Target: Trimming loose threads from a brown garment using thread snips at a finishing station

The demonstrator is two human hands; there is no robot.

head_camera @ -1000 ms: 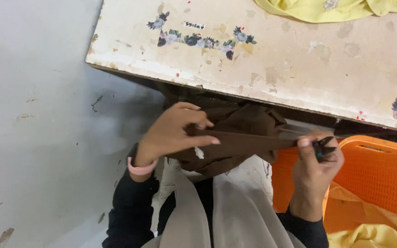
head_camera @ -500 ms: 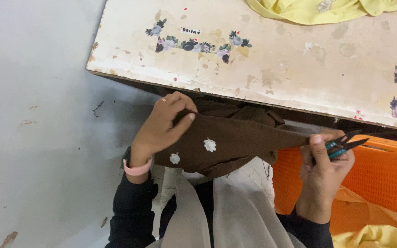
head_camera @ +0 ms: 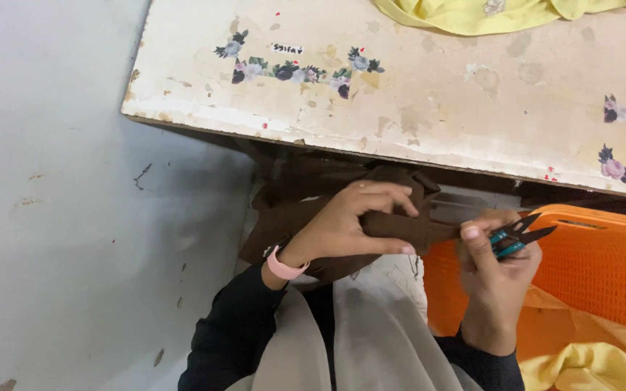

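Fabric, brown (head_camera: 407, 226), soft and folded, sits in our lap below the worn table edge (head_camera: 342, 148). Left hand (head_camera: 349, 224) pinches one fold; right hand (head_camera: 498, 264) grips its end plus one teal thread snip (head_camera: 519, 235). One orange mesh basket (head_camera: 603, 268) beside.

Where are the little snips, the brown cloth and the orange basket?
thread snips (head_camera: 517, 237), head view, on the teal handles in the right hand.
brown cloth (head_camera: 422, 230), head view, on the stretched fold between both hands.
orange basket (head_camera: 603, 275), head view, on its mesh wall.
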